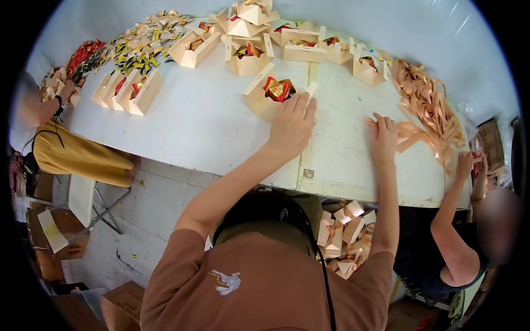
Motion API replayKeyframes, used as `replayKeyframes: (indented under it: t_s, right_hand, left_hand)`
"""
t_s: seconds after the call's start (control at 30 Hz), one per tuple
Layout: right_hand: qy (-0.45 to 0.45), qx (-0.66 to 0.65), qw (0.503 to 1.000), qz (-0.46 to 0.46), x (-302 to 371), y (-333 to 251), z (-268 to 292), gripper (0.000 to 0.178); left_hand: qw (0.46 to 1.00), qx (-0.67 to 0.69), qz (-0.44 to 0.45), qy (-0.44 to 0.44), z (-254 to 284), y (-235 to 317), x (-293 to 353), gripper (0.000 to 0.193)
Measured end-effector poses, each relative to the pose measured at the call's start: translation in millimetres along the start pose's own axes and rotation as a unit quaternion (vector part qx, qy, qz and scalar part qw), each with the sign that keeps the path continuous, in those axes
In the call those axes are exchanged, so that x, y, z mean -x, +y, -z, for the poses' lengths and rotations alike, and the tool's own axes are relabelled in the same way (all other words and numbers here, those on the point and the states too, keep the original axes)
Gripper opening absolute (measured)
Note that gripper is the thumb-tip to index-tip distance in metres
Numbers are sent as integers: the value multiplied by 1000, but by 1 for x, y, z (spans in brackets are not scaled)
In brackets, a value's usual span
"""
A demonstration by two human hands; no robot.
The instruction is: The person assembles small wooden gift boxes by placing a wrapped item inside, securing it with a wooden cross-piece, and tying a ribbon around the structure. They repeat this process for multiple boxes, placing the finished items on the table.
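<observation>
A cream paper gift box (259, 102) stands with its top flaps apart on the white table, red and gold wrapped sweets (279, 90) showing inside. My left hand (292, 124) is closed on the box's right side, the fingertips at its upright flap. Farther right, my right hand (385, 135) has its fingers bent down around a peach satin ribbon (409, 132). A short piece of that ribbon sticks out left of the fingertips, and the rest trails right toward a heap of ribbons (425, 91).
Filled boxes (248, 58) line the table's far side, more (130, 94) at left. Wrapped sweets (143, 38) are piled back left. Finished-looking boxes with ribbons (345, 231) lie below the table's edge. One person (464, 237) handles ribbon at right; another (72, 149) is at left.
</observation>
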State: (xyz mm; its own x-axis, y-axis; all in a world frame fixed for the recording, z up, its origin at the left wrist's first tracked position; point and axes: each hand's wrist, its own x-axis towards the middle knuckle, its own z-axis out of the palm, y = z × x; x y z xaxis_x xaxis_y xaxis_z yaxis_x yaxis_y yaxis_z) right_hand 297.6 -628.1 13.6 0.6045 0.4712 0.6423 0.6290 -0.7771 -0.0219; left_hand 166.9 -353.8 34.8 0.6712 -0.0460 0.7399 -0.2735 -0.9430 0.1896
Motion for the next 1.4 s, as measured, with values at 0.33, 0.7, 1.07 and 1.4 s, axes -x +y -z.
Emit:
replayKeyframes:
  t_s: [0.33, 0.7, 1.07, 1.4]
  right_hand:
    - [-87, -464, 859, -197, -29, -171, -21, 20]
    - [-121, -558, 760, -311, -16, -192, -23, 30]
    - [-106, -543, 771, -316, -15, -189, -27, 26]
    - [-118, -552, 769, -301, -18, -188, -20, 28]
  left_hand:
    - [950, 219, 220, 45, 1, -35, 21, 14]
    - [917, 230, 325, -13, 16, -25, 31, 16]
    - [931, 234, 280, 23, 10, -21, 36, 14]
    - [979, 147, 135, 49, 4, -19, 40, 13]
